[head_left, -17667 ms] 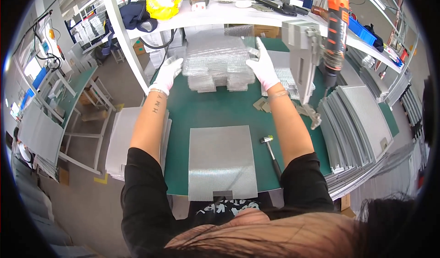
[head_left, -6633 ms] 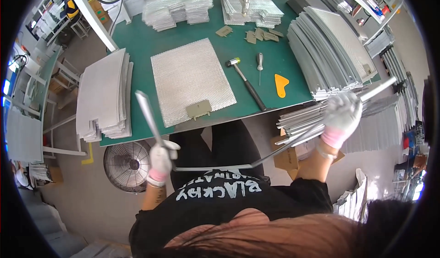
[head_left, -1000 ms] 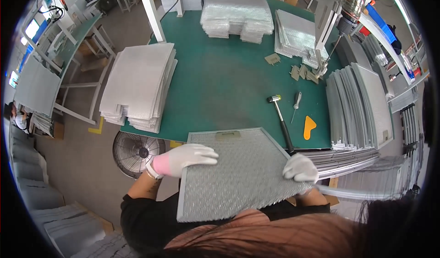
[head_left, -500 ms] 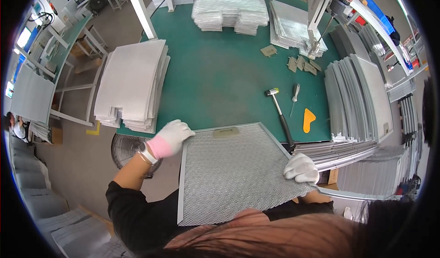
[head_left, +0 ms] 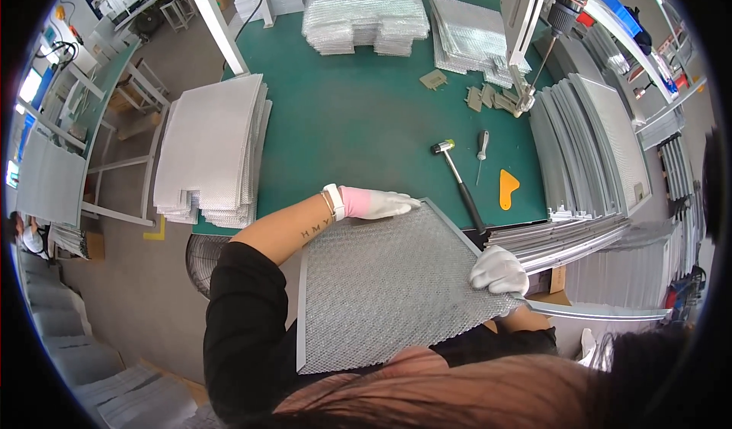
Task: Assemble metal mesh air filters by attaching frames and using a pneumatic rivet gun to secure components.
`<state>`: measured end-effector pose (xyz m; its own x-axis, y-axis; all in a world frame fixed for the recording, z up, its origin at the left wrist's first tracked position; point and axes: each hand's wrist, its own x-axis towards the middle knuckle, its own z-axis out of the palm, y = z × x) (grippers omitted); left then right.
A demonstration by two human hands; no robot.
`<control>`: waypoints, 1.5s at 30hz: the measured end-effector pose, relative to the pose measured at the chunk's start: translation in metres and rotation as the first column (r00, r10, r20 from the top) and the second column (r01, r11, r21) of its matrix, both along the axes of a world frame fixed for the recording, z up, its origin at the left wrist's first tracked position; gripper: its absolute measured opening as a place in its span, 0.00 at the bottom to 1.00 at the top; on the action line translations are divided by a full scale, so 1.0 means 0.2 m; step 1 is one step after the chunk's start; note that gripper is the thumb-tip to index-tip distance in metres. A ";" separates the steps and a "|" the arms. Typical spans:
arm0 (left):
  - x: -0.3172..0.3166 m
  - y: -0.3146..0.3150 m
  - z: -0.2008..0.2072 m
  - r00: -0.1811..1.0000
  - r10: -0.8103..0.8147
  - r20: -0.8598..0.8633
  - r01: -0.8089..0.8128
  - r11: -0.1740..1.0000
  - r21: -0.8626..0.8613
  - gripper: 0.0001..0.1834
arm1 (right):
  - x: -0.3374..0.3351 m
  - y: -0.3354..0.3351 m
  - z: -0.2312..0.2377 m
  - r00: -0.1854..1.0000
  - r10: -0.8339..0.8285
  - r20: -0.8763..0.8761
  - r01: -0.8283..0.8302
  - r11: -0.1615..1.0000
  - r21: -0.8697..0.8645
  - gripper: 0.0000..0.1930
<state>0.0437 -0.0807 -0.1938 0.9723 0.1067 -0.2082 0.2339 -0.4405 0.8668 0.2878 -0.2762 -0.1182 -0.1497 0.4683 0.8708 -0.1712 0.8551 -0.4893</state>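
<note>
A silver metal mesh filter panel [head_left: 389, 292] lies tilted from the table's near edge toward my lap. Thin metal framing runs along its left, far and upper right sides. My left hand [head_left: 379, 204], gloved white with a pink cuff, lies along the far edge with fingers stretched out toward the far right corner. It covers the tan plate on that edge. At the right side my right hand [head_left: 499, 270], also gloved, is closed around the panel's framed edge. From beside it a loose-ended metal frame strip [head_left: 602, 310] sticks out to the right.
On the green table [head_left: 343, 124] lie a mallet [head_left: 461, 181], a screwdriver [head_left: 483, 147], a yellow scraper [head_left: 507, 190] and several tan plates [head_left: 476, 98]. Mesh stacks stand left [head_left: 206, 139] and at the back [head_left: 366, 9]. Framed panels [head_left: 587, 139] and a mounted driver [head_left: 563, 17] stand right.
My left hand has slid right along the far edge, from the left corner nearly to the right one, now covering the tan plate. My right hand keeps its hold. The view has shifted slightly.
</note>
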 end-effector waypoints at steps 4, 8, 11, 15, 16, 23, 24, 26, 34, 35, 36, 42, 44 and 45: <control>-0.11 -0.02 0.24 0.972 0.197 -0.126 -0.172 0.967 0.187 0.27 | 0.02 0.05 0.10 0.991 -0.020 0.136 0.023 0.999 -0.024 0.21; -0.63 -0.13 0.53 0.851 0.145 0.504 0.035 0.943 -0.331 0.35 | -0.04 0.21 0.21 0.997 -0.069 0.028 0.070 0.997 -0.025 0.19; -0.71 -0.37 0.70 0.478 0.247 0.843 -0.258 0.957 -0.134 0.26 | 0.00 0.40 0.28 0.971 -0.142 0.191 0.164 0.980 -0.109 0.13; -0.52 -0.47 0.71 -0.098 0.423 0.901 -0.846 0.442 -0.299 0.05 | -0.16 0.55 0.39 0.957 -0.280 0.071 0.289 0.925 -0.248 0.08; -0.57 -0.45 0.69 -0.124 0.454 0.882 -0.830 0.440 -0.343 0.04 | -0.15 0.56 0.37 0.960 -0.270 0.072 0.279 0.927 -0.249 0.08; -0.54 -0.44 0.64 0.056 0.318 0.946 -0.856 0.503 -0.118 0.12 | -0.09 0.60 0.25 0.996 -0.078 -0.051 0.069 0.986 -0.151 0.11; -0.53 -0.43 0.65 0.055 0.316 0.947 -0.856 0.504 -0.118 0.12 | -0.10 0.60 0.24 0.996 -0.078 -0.051 0.070 0.986 -0.149 0.11; -0.52 -0.43 0.66 0.040 0.334 0.942 -0.823 0.546 -0.158 0.11 | -0.12 0.56 0.23 0.964 -0.257 -0.068 0.244 0.957 -0.155 0.13; -0.56 -0.35 0.64 -0.055 0.559 0.827 -0.870 0.380 -0.315 0.07 | -0.12 0.59 0.40 0.927 -0.373 -0.032 0.341 0.876 -0.340 0.56; -0.57 -0.33 0.64 -0.038 0.575 0.818 -0.859 0.400 -0.321 0.09 | -0.08 0.58 0.45 0.914 -0.382 0.137 0.406 0.856 -0.319 0.47; -0.58 -0.32 0.63 -0.042 0.563 0.825 -0.860 0.400 -0.317 0.09 | -0.03 0.60 0.54 0.725 -0.527 0.443 0.590 0.807 -0.005 0.38; -0.57 -0.30 0.63 -0.093 0.592 0.800 -0.881 0.326 -0.343 0.09 | 0.03 0.59 0.83 0.497 -0.472 0.728 0.383 0.872 0.304 0.32; -0.57 -0.30 0.64 -0.059 0.611 0.789 -0.871 0.354 -0.340 0.09 | 0.06 0.60 0.84 0.512 -0.497 0.701 0.338 0.866 0.368 0.31; -0.57 -0.30 0.64 -0.062 0.606 0.793 -0.871 0.355 -0.339 0.09 | 0.07 0.60 0.83 0.533 -0.451 0.716 0.323 0.891 0.321 0.32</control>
<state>-0.0700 -0.1410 -0.0663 -0.0515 0.7754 0.6294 -0.0524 -0.6315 0.7736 0.3017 -0.1556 0.0482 -0.6097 0.5366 0.5833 0.5672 0.8095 -0.1518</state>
